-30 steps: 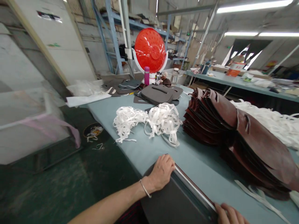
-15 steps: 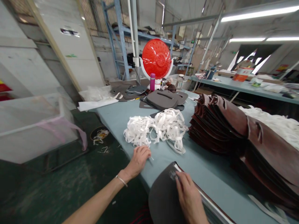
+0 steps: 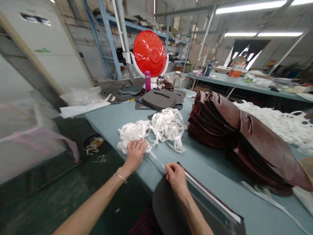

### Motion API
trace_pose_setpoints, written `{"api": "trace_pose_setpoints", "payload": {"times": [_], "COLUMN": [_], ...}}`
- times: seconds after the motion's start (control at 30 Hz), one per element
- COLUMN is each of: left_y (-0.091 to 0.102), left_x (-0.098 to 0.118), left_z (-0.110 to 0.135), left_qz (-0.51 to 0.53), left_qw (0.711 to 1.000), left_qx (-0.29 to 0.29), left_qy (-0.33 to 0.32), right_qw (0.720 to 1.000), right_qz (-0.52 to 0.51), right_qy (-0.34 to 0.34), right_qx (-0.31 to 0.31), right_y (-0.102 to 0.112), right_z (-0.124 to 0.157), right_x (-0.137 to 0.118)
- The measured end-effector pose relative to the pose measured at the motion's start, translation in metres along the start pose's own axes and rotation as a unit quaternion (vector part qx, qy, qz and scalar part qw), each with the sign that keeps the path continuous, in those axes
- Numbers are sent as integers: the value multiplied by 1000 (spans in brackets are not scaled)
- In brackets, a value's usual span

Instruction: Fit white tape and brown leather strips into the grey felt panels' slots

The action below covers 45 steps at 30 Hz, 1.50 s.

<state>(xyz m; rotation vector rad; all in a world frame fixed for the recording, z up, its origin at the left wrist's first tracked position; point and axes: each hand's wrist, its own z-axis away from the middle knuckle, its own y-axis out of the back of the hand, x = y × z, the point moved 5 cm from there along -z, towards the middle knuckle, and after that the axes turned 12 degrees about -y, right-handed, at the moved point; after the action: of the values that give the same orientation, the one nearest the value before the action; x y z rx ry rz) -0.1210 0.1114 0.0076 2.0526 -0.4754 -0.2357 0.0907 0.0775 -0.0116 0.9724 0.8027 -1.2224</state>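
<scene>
Beneath the right hand (image 3: 176, 178), a dark panel (image 3: 166, 207) is laid on the table (image 3: 207, 164), its long edge slanting far-left to near-right. A white strip (image 3: 157, 160) is pinched there and stretched far-left to the left hand (image 3: 135, 152), draped over a ribbon pile (image 3: 134, 129), its grip indiscernible.

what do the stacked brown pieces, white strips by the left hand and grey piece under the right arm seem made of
Stacked brown pieces: probably leather or imitation leather; smooth, softly glossy, bending in thin layers. White strips: perhaps thin plastic or fabric tape; slightly shiny, curling in loose loops. Grey piece: matt and even, maybe a leather-like sheet or backing; the picture leaves it open.
</scene>
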Motion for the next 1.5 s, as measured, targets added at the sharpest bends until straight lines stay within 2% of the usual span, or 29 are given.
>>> {"api": "trace_pose_setpoints", "payload": {"times": [0.1, 0.17, 0.2, 0.27, 0.3, 0.33, 0.37, 0.4, 0.43, 0.5, 0.53, 0.63, 0.7, 0.77, 0.87, 0.93, 1.07, 1.13, 1.2, 1.27, 1.33, 1.43, 1.5], "left_y": [1, 7, 12, 26, 33, 37, 38, 37, 36, 31, 27, 11, 4, 0, -4, -7, -13, -14, -16, -21, -26, -28, -27], "left_x": [-34, -39, -34, -5, 17, 46, 79, 112, 140, 174, 180, 173, 164, 161, 162, 163, 160, 159, 157, 155, 154, 153, 154], "left_z": [-9, -15, -19, -25, -28, -31, -34, -34, -31, -24, -21, -14, -10, -7, -5, -5, -8, -9, -9, -7, -6, -8, -11], "left_qz": [-13, -9, -10, -2, 18, 62, 135, 215, 280, 364, 383, 406, 420, 433, 447, 463, 530, 557, 561, 543, 508, 446, 411], "left_qw": [999, 998, 997, 995, 996, 997, 990, 967, 937, 879, 862, 841, 834, 832, 833, 827, 780, 759, 753, 765, 793, 840, 859], "left_qx": [-6, -9, -2, 24, 33, 26, -6, -64, -119, -213, -249, -314, -327, -324, -317, -318, -315, -306, -306, -309, -303, -288, -290], "left_qy": [48, 63, 73, 93, 86, 47, -28, -117, -172, -222, -218, -171, -142, -124, -77, -18, 109, 141, 155, 158, 146, 114, 97], "right_qw": [995, 984, 978, 970, 967, 963, 958, 951, 944, 934, 931, 918, 906, 901, 906, 907, 911, 914, 917, 921, 922, 917, 913], "right_qz": [74, 151, 183, 216, 224, 229, 232, 235, 237, 247, 255, 289, 312, 328, 332, 329, 323, 320, 312, 300, 288, 282, 281], "right_qy": [35, 42, 43, 62, 85, 117, 155, 191, 221, 246, 239, 189, 168, 149, 111, 82, 50, 50, 51, 53, 49, 10, -20], "right_qx": [49, 79, 88, 94, 90, 80, 70, 60, 57, 82, 107, 193, 231, 241, 239, 248, 250, 245, 243, 245, 255, 281, 295], "right_y": [46, 74, 85, 94, 92, 86, 79, 71, 66, 69, 78, 121, 147, 162, 166, 165, 164, 164, 165, 167, 170, 179, 185], "right_z": [26, 42, 49, 62, 68, 74, 79, 85, 90, 101, 106, 123, 135, 143, 148, 149, 148, 149, 150, 150, 151, 150, 149], "right_x": [5, 13, 16, 19, 17, 13, 8, 3, -1, 1, 7, 39, 61, 78, 90, 92, 92, 92, 91, 90, 90, 92, 94]}}
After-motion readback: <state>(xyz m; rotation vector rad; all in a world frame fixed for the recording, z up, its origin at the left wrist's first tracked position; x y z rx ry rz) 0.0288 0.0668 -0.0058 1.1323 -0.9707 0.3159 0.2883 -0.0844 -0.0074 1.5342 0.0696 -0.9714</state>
